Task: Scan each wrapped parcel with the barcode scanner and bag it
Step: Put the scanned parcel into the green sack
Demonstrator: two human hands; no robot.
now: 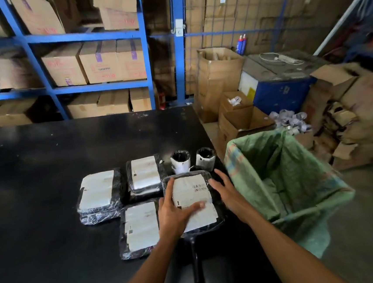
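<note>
Parcel in hand: a flat black-wrapped parcel with its white label facing up, at the right edge of the worktop, just beside the sack; label-up likely so the barcode can be read.
Left hand: lies flat on the label, fingers spread and open, pressing down rather than clasping; it seems to steady the parcel.
Right hand: at the parcel's right edge, fingers open and curving toward it; whether they already touch the wrap I cannot tell.
Waiting parcels: three more lie label-up to the left, one farthest out, one behind, one nearest and touching the held parcel, probably queued for the same treatment.
Small rolls: two stand upright behind the parcel, near the worktop's corner.
Sack: a green woven bag held wide open right beside the worktop, so a parcel can be slid or dropped straight in.
Scanner: a dark handle-like shape runs from under the parcel toward the person; it may be the scanner, but too dark to say.
Step, judged: picking up this parcel for scanning or bagging.
</note>
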